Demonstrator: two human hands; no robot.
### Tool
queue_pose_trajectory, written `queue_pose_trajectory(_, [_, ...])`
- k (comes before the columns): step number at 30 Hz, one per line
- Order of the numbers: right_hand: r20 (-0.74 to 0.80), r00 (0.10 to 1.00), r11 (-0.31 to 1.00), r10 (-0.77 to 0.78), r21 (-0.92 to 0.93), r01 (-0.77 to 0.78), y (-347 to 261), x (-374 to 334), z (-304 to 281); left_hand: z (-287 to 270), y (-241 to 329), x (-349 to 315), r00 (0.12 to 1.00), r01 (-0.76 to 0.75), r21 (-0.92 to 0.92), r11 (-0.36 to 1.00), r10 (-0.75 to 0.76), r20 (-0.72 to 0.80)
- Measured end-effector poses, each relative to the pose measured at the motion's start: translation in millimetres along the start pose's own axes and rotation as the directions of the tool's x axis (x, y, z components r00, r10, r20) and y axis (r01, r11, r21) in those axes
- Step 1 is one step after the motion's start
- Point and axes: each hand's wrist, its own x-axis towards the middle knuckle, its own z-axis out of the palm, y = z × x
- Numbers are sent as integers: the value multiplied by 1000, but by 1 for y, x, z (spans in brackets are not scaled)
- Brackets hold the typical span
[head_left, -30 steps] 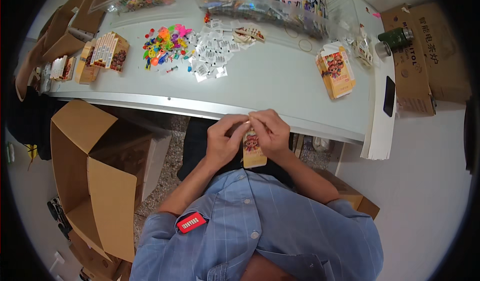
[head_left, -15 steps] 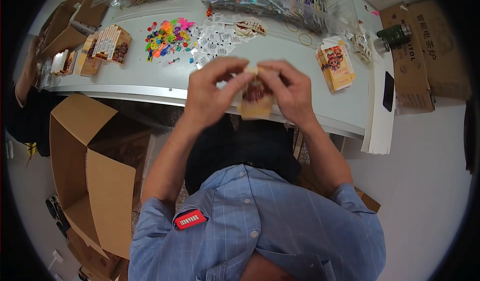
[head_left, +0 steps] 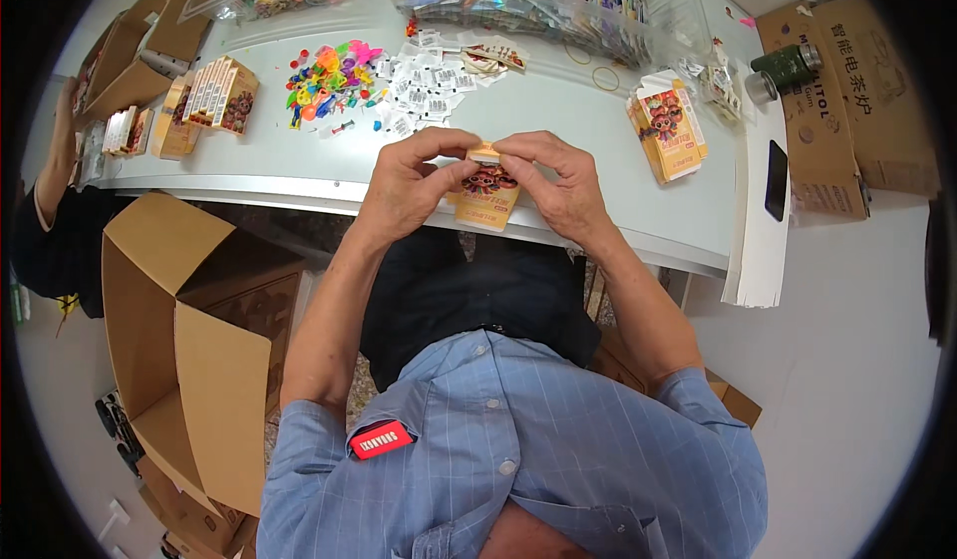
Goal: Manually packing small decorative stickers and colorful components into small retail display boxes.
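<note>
Between both hands, at the near edge of the table, I hold a small orange-yellow carton point(head_left: 486, 208) with a printed picture on its front. Thumb and fingers of my left hand point(head_left: 411, 182) pinch its upper left corner. At the upper right corner my right hand point(head_left: 561, 188) grips it the same way, fingertips at the top flap. The fingers cover part of the carton's upper end. Beyond my hands lie white printed packets point(head_left: 424, 89) and a heap of colourful little plastic toys point(head_left: 334, 79).
Flat matching cartons point(head_left: 670, 133) are piled at the right; filled-out ones point(head_left: 221, 96) stand at the left. Clear plastic bins point(head_left: 518, 6) line the back. A phone point(head_left: 776, 180) and green flask point(head_left: 788, 66) sit right. An open cardboard box point(head_left: 219, 390) stands lower left, near another person's arm point(head_left: 58, 155).
My hands and the carton have shifted slightly left. The carton, blurred before, now shows sharply, and my fingers sit closer around its top end.
</note>
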Motion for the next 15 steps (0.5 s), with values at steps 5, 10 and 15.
queue_pose_trajectory(5, [-37,999,1000,21,-17,-22,-4,0,1,0,8,1,997,70,4,998,-70,36])
queue_pose_trajectory(10, [-84,996,1000,13,-4,-13,-2,-3,7,1,5,-3,999,32,-28,999,-31,27])
queue_pose_trajectory(15, [-122,991,999,46,19,-44,-3,-4,8,2,7,-1,999,18,8,1000,-18,30])
